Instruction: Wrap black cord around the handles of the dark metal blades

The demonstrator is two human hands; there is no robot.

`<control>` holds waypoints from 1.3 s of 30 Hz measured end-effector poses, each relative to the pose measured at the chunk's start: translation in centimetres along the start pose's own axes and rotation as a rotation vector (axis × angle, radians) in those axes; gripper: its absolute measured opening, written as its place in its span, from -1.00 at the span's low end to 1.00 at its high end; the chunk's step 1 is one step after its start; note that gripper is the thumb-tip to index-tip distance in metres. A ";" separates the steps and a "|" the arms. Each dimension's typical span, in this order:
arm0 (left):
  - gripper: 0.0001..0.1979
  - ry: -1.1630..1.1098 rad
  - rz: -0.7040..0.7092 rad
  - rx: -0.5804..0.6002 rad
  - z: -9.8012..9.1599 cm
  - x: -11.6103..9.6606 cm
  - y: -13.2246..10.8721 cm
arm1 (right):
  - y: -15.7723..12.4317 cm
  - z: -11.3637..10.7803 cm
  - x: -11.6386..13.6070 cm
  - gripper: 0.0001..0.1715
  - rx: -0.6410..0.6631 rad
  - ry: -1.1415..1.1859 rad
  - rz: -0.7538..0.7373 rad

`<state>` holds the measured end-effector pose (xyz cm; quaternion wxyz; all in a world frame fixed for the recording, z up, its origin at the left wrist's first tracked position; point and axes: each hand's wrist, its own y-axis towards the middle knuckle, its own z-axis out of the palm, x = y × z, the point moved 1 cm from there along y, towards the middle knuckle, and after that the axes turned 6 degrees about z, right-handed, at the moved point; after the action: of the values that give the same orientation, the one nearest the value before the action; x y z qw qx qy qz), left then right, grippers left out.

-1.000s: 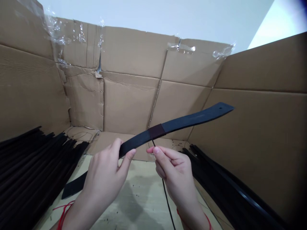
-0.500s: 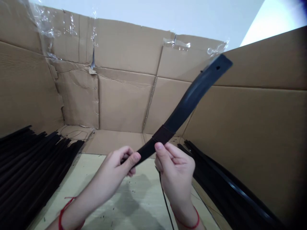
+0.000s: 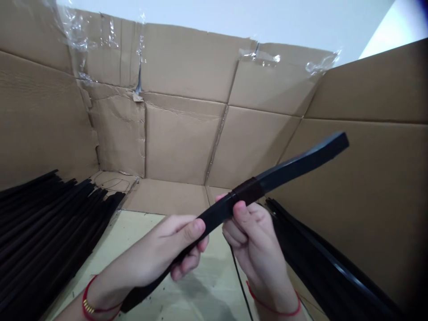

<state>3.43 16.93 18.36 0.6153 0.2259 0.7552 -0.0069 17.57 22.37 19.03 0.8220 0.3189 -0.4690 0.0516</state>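
1. Gripping a flexible black strip (image 3: 294, 167) across the middle of the view, the two hands hold it tilted, one end rising toward 2 o'clock and the other dipping toward 7 o'clock.
2. A dark wrapped band (image 3: 249, 191) circles the strip just above the right hand (image 3: 257, 252), whose thumb and fingers pinch the strip narrowly just below that band.
3. The left hand (image 3: 160, 254) closes fully around the lower length, with its thumb on top and its fingers curled beneath. Holding close to the band like this should steady the strip and limit twisting, while the space between the hands leaves room to flex it.
4. A thin black cord (image 3: 240, 281) drops from behind the right hand toward 6 o'clock; its upper end is hidden, so any link to the band cannot be told.
5. Long black strips lie in a stack (image 3: 43, 232) at 8 o'clock, and more lie in a pile (image 3: 327, 254) at 4 o'clock, with a pale wooden board (image 3: 214, 287) between them.
6. Taped cardboard walls (image 3: 180, 138) rise from 9 round to 3 o'clock.
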 end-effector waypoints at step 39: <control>-0.49 -0.074 -0.047 -0.115 -0.1 0.8 0.7 | 0.4 -0.3 -0.8 -0.75 -0.089 -0.082 -0.082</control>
<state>3.49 17.87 17.82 0.6543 0.1719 0.7363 0.0137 17.20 23.01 18.46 0.8168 0.3028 -0.4908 -0.0161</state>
